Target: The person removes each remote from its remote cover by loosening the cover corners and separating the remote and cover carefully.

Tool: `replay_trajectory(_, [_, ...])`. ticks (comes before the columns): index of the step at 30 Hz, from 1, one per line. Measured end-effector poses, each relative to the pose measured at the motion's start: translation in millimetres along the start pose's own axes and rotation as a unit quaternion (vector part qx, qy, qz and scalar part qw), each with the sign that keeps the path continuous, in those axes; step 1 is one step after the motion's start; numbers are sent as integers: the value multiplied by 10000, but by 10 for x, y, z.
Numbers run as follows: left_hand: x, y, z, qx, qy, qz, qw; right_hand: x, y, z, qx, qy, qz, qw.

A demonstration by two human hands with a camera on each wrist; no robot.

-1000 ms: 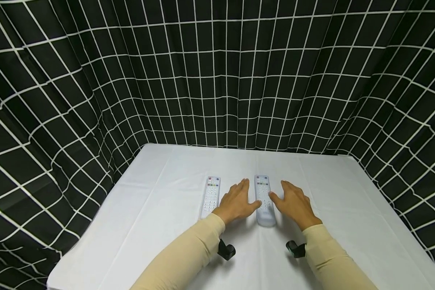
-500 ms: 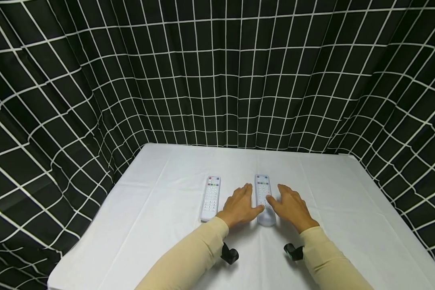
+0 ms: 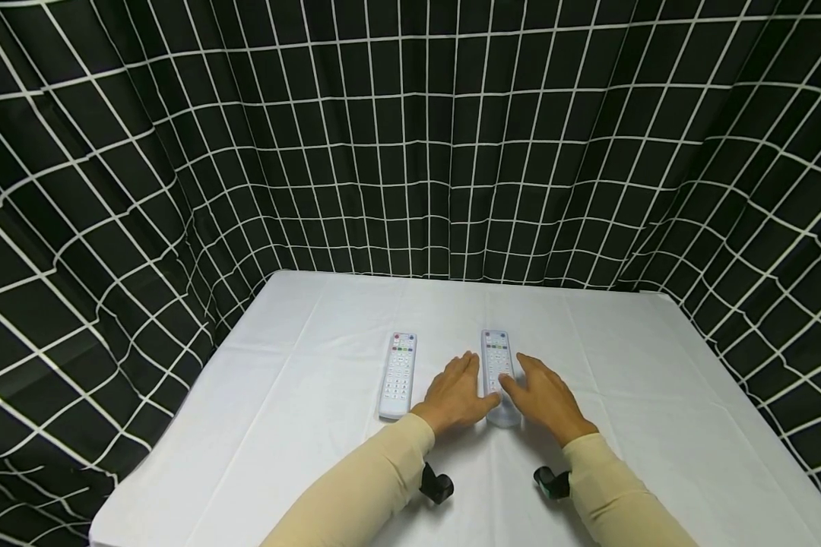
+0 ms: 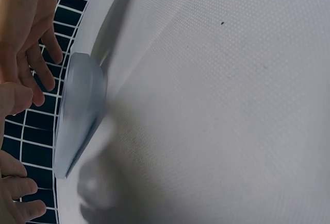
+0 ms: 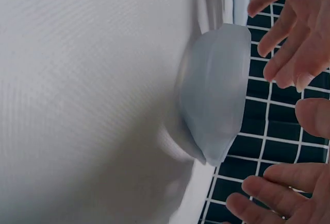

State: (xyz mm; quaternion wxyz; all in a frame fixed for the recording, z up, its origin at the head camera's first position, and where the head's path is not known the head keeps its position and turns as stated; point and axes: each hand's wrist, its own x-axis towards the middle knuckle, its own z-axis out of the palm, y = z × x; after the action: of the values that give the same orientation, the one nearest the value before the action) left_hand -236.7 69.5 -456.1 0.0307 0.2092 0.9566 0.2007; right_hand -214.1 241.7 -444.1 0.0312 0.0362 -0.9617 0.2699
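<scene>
Two white remotes lie side by side on the white table [image 3: 301, 425]. The left remote [image 3: 397, 374] lies alone. The right remote [image 3: 497, 363] has a hand on either side of it. My left hand [image 3: 457, 393] lies at its left edge and my right hand [image 3: 543, 399] at its right edge, fingers straight and spread, both thumbs reaching over its near half. In the wrist views the remote [image 4: 80, 108] [image 5: 214, 95] shows end-on, with fingers hovering beside it and a gap between them. Neither hand grips anything.
A black curtain with a white grid [image 3: 410, 152] hangs around the table on the back and both sides. Small black cameras sit under each wrist [image 3: 436, 486] [image 3: 550, 482]. Bare tablecloth [image 4: 216, 105] spreads to the left, right and front of the remotes.
Both hands have drawn inward toward the right remote, and their thumbs now overlap it more. Neither remote has moved.
</scene>
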Motion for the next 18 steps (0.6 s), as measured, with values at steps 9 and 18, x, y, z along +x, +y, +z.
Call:
replay_trajectory(9, [9, -8, 58, 137, -29, 181, 9997, -4, 29, 53, -44, 35, -156, 9999])
replay_trajectory(18, [-11, 3, 82, 222, -185, 198, 9994, -37, 20, 111, 17, -42, -286, 9996])
